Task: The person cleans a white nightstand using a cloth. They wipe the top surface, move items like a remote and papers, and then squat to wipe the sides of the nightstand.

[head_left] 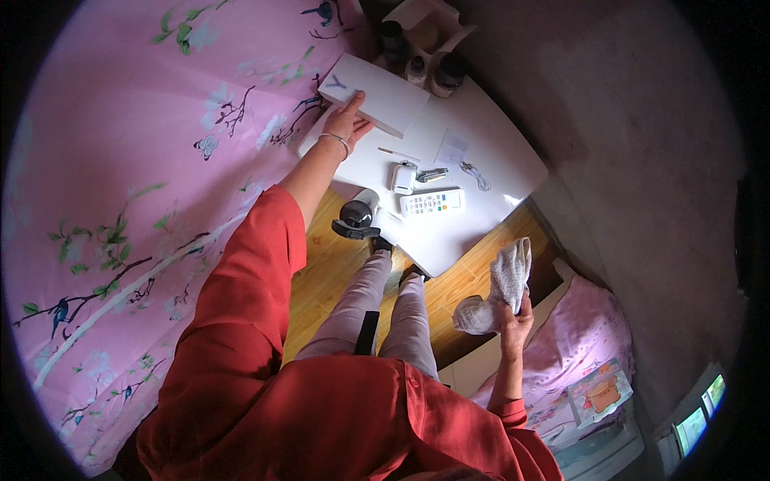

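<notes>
My left hand [346, 120] reaches forward and grips the near edge of a flat white box [377, 92] that lies on the far left of the white table [481, 152]. A thin bracelet circles that wrist. My right hand [513, 321] hangs low on the right and holds a crumpled pale grey cloth [501, 284] above the wooden floor. I wear a red top and light trousers.
On the table lie a white remote control [433, 202], a small white device [403, 176], a cable [475, 172], a paper slip [453, 148] and several bottles [425, 68] at the back. A black hair dryer [357, 216] hangs at the table's near edge. A pink floral bedspread [136, 176] fills the left.
</notes>
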The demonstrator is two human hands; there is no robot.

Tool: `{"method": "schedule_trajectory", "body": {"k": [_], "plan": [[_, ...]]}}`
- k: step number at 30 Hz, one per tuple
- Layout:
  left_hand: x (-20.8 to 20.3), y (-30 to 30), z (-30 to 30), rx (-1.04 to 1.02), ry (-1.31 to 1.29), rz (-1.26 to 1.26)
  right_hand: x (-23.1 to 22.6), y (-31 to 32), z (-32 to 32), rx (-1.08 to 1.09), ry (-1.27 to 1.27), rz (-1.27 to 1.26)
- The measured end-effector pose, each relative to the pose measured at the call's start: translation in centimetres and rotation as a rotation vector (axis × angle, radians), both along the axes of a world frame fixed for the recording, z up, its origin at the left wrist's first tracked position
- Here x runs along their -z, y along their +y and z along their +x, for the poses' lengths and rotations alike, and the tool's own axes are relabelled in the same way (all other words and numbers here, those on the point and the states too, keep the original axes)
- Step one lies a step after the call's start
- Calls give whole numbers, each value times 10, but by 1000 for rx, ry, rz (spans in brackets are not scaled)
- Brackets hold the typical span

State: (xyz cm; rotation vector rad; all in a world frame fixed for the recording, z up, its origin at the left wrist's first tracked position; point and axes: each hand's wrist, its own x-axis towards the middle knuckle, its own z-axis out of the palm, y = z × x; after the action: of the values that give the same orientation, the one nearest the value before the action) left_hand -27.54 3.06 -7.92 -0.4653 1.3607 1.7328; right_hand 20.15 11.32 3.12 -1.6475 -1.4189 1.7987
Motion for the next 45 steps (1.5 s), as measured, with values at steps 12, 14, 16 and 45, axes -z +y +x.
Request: {"method": "schedule_trajectory", "body": {"k": [12,14,16,45], "plan": [[-5,3,-5,203,97,-121,12,-12,12,-41,-34,0],[-1,4,-9,252,172,-216,12,-13,13,-51,-41,1],[2,6,-12,264,165,-218,11,-14,12,-60,-34,31],[-49,-118,139,621,825,-166,21,-40,68,31,-80,-70]]}}
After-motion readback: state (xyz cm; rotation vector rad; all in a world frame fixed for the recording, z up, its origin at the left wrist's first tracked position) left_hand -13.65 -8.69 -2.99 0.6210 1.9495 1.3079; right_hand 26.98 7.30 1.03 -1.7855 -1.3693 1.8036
